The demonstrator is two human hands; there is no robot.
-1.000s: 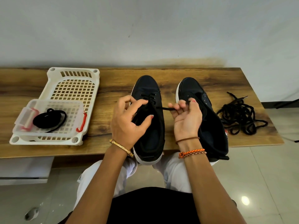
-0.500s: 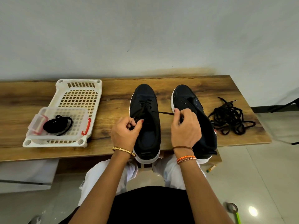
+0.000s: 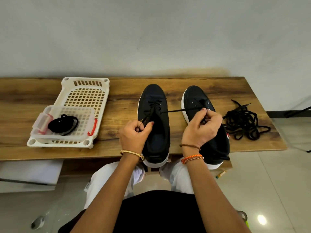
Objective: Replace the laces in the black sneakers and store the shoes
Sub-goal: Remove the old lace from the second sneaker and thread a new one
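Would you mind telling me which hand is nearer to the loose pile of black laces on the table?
Right. The right hand sits over the right sneaker, just beside the lace pile, pinching a lace end. The left hand is farther away, by the left sneaker.

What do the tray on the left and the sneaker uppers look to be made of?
White tray: moulded plastic, likely; glossy rim, regular grid holes. Left sneaker and right sneaker: matte black, probably canvas or similar fabric, no shine; white soles look like rubber.
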